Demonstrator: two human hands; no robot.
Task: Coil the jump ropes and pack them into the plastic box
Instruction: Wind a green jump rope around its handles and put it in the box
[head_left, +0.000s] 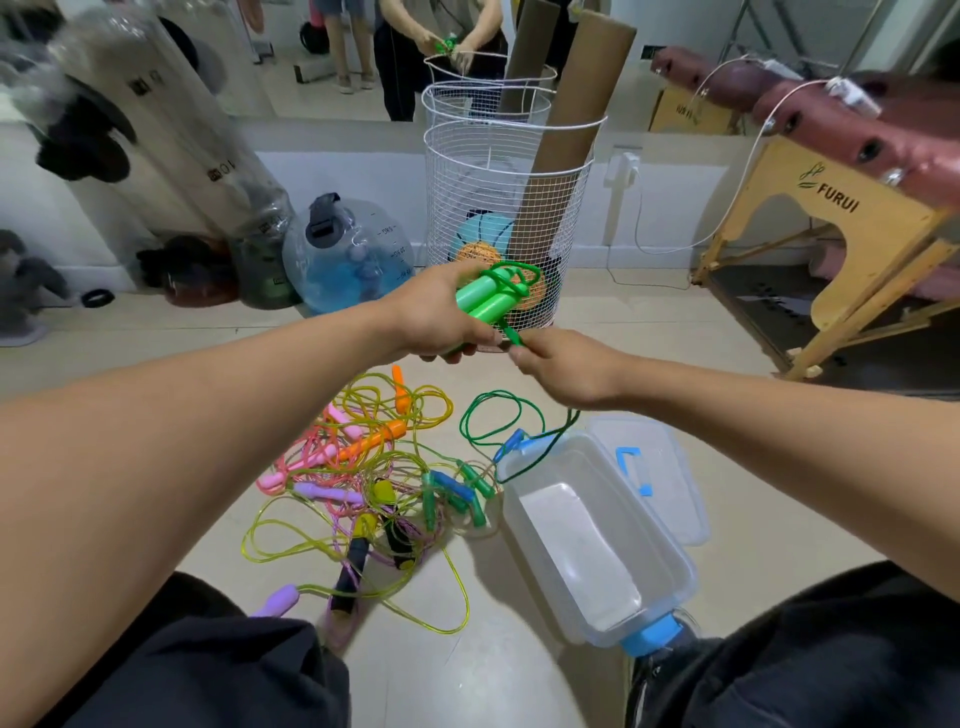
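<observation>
Both hands (441, 317) hiding green handles (480, 301)

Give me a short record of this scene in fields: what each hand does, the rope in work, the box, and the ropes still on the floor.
left hand: grips the two green handles, held together
right hand: pinches the green cord just below the handles
green cord: hangs down to a loose loop on the floor, not yet fully coiled
plastic box: open, nothing inside; lid lies behind it
rope pile: tangled, uncoiled, left of the box
</observation>
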